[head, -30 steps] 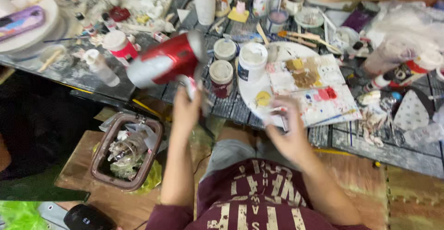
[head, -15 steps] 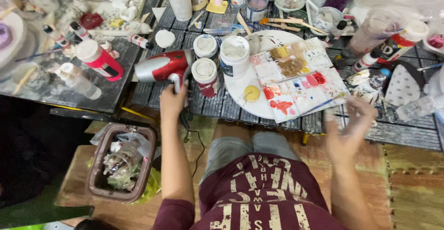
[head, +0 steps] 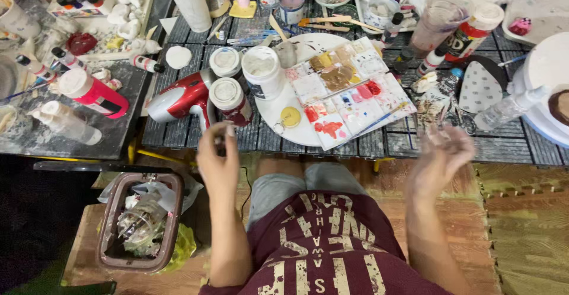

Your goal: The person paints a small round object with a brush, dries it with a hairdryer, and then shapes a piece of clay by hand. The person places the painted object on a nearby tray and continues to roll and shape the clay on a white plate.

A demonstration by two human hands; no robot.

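Both hands hover empty at the tabletop (head: 415, 147) edge: left hand (head: 218, 160) loosely curled just below the red hair dryer (head: 181, 98) lying beside paint jars (head: 228, 99), right hand (head: 441, 152) open, blurred. A careless reach could topple jars or smear the wet palette (head: 347, 93).

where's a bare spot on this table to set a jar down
Bare slats show in front of the palette, at the table edge between the left hand and the right hand. A smaller patch lies on the dark tray, in front of the pink bottle. Behind the palette and around the red hair dryer, jars and brushes crowd together.
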